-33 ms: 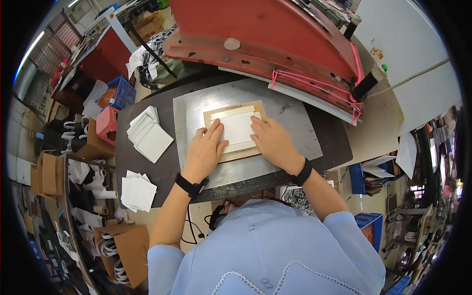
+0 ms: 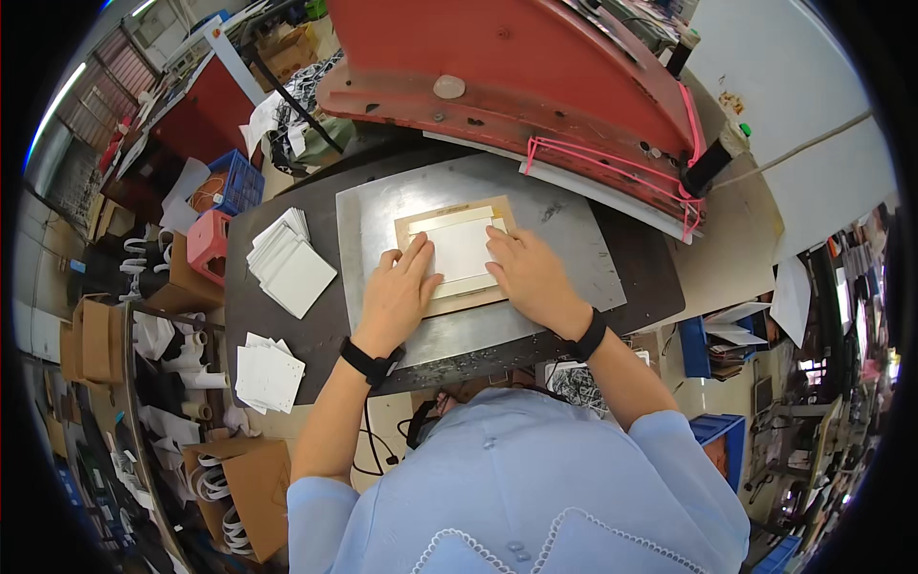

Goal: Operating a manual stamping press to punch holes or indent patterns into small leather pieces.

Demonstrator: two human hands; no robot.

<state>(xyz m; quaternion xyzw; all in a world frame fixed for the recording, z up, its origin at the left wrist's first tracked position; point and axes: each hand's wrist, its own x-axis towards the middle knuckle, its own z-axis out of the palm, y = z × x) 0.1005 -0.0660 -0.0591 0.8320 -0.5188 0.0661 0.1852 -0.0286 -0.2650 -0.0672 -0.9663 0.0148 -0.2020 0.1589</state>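
Observation:
A white rectangular card (image 2: pixel 461 251) lies in a pale frame on a tan board (image 2: pixel 442 305), at the middle of a metal plate (image 2: pixel 373 212). My left hand (image 2: pixel 400 292) rests at the card's left edge, its fingertips on the edge and its thumb apart from them. At the opposite edge my right hand (image 2: pixel 532 276) touches the card with outstretched fingertips. Neither hand is wrapped round anything. Both wrists carry black bands. To the left, a fanned stack of white cards (image 2: pixel 299 277) lies on the dark table, with a smaller pile of white cards (image 2: pixel 270 375) nearer me.
A large red machine arm (image 2: pixel 516 77) with pink cords (image 2: pixel 612 170) overhangs the plate's far side. The dark table (image 2: pixel 330 359) surrounds the plate. At left stand a pink stool (image 2: pixel 207 247), a blue crate (image 2: pixel 237 182) and cardboard boxes (image 2: pixel 251 488). Blue bins (image 2: pixel 696 346) are at right.

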